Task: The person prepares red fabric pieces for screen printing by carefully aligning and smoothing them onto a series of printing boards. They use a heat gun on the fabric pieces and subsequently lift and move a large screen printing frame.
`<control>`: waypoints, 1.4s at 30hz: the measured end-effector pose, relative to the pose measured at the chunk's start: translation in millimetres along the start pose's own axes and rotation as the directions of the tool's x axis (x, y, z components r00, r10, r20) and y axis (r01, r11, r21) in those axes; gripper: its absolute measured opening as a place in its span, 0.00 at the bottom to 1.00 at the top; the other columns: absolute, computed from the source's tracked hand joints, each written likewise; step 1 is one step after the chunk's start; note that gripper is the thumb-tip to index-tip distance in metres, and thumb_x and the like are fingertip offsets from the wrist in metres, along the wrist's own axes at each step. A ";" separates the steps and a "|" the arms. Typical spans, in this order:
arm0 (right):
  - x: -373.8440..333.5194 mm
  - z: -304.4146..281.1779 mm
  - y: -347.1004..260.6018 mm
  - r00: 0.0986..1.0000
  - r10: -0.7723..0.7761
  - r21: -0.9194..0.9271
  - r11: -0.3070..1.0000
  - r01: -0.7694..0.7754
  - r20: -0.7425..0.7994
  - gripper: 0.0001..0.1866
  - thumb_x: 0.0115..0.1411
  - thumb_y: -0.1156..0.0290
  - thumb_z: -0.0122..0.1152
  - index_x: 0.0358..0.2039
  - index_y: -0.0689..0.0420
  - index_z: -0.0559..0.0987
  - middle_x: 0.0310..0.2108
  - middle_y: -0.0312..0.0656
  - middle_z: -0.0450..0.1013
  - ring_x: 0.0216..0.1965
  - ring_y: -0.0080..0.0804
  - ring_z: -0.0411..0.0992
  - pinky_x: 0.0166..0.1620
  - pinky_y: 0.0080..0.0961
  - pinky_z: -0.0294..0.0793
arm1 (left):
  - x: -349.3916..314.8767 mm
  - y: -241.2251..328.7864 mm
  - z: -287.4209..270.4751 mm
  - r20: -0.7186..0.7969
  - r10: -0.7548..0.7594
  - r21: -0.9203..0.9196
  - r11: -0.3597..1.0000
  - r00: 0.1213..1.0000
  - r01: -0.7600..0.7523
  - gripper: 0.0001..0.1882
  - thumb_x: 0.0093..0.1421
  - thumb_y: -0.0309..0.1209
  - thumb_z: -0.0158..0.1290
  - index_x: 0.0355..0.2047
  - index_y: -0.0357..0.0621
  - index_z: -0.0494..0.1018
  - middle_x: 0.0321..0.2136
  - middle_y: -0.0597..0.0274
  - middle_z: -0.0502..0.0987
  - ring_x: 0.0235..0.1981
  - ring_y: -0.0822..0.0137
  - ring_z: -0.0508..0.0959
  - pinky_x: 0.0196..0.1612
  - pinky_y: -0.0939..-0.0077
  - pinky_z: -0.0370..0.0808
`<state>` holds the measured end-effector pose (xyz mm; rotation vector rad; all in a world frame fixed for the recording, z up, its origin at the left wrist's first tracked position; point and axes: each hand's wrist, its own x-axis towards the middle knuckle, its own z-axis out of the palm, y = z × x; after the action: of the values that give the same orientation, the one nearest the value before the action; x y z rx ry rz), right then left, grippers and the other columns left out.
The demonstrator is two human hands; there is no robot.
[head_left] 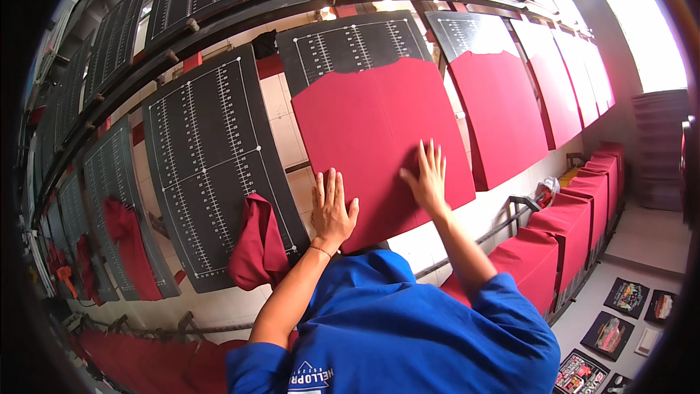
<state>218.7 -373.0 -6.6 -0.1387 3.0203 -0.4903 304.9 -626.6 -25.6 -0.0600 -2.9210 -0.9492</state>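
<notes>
A red fabric panel, cut like a shirt body, lies spread over a dark board marked with white rulers. On its lower left edge rests my left hand, fingers stretched out and flat. My right hand is spread on the cloth farther right, palm down. Neither hand grips anything. The fabric looks mostly smooth, with a faint crease down its middle. Just left of my left forearm, a bunched red cloth hangs on the lower corner of a bare ruled board.
More boards with red panels run to the right. Red cloths hang on boards at the left. A dark rail crosses behind, with further boards beyond. Red-covered stacks stand at lower right, near printed dark pieces.
</notes>
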 end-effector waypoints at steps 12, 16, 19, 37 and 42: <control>22.0 0.3 -4.8 0.997 0.070 0.031 0.997 -0.070 -0.014 0.48 0.64 0.44 0.60 0.74 0.58 0.52 0.75 0.57 0.44 0.76 0.59 0.37 0.73 0.58 0.34 | 1.6 5.9 -4.0 -0.014 0.017 0.000 1.000 1.000 -0.017 0.41 0.62 0.37 0.54 0.70 0.28 0.54 0.72 0.40 0.52 0.74 0.36 0.45 0.73 0.48 0.50; 159.1 17.7 -34.1 0.989 0.002 0.052 0.999 0.005 -0.148 0.49 0.63 0.37 0.56 0.74 0.57 0.53 0.75 0.54 0.47 0.76 0.56 0.39 0.74 0.57 0.35 | 2.7 9.3 -14.5 0.041 0.005 0.029 1.000 0.999 -0.007 0.40 0.64 0.38 0.54 0.69 0.28 0.54 0.72 0.40 0.53 0.74 0.36 0.47 0.73 0.48 0.51; 233.5 20.3 -47.7 0.983 0.055 0.037 0.998 -0.049 -0.175 0.51 0.61 0.36 0.58 0.74 0.55 0.54 0.75 0.53 0.48 0.76 0.56 0.41 0.73 0.59 0.38 | 5.7 16.9 -30.7 0.170 -0.010 0.130 0.991 0.985 -0.012 0.38 0.64 0.40 0.55 0.69 0.32 0.57 0.72 0.44 0.54 0.74 0.40 0.49 0.71 0.44 0.53; -204.1 17.1 -13.8 0.866 0.494 0.132 0.865 -0.483 -0.069 0.54 0.54 0.66 0.76 0.73 0.63 0.50 0.71 0.70 0.48 0.73 0.65 0.48 0.72 0.51 0.49 | -130.4 -132.4 -187.3 -0.178 -0.220 0.054 0.971 0.959 0.233 0.07 0.70 0.31 0.49 0.35 0.40 0.67 0.33 0.45 0.73 0.35 0.41 0.75 0.38 0.49 0.70; -144.2 12.2 -219.6 0.973 0.213 0.703 0.678 -0.213 0.089 0.25 0.64 0.73 0.65 0.61 0.59 0.72 0.54 0.49 0.76 0.50 0.40 0.78 0.51 0.34 0.78 | -4.2 -178.5 -326.0 -0.384 -0.269 -0.287 0.944 0.883 0.163 0.11 0.73 0.32 0.46 0.35 0.36 0.66 0.26 0.41 0.73 0.28 0.37 0.75 0.30 0.56 0.70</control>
<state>379.8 -569.6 60.9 0.2656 2.5438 -1.5633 316.3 -962.7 132.6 0.4189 -2.4347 -1.1826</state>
